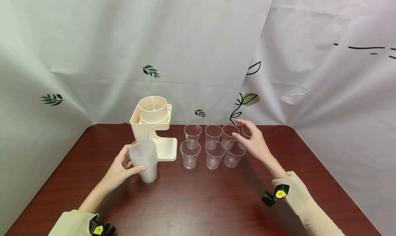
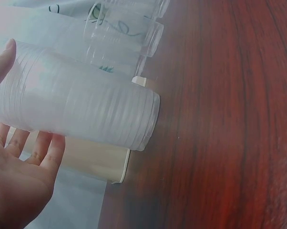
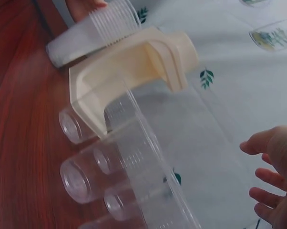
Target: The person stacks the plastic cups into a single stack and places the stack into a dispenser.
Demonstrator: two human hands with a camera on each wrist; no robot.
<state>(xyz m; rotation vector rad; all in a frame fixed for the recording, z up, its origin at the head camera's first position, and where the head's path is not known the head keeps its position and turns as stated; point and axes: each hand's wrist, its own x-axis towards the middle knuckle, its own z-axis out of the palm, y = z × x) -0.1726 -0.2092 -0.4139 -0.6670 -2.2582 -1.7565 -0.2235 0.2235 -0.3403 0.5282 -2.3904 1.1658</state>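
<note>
My left hand (image 1: 120,170) grips a stack of nested clear plastic cups (image 1: 146,160), thumb on the near side and fingers round the far side. In the left wrist view the stack (image 2: 86,98) hides part of a cream cup dispenser (image 2: 98,155). Close above the right end of two rows of single clear cups, my right hand (image 1: 254,144) hovers with thumb and fingers spread and nothing between them. It partly covers the rear right cup (image 1: 246,132). A front-row cup (image 1: 215,155) stands left of this hand.
The cream dispenser (image 1: 139,129), with a round holder on top and a flat base, stands at the back left. A rear-row cup (image 1: 192,131) is beside it. Patterned white cloth (image 1: 198,57) hangs behind the dark red wooden table (image 1: 185,201).
</note>
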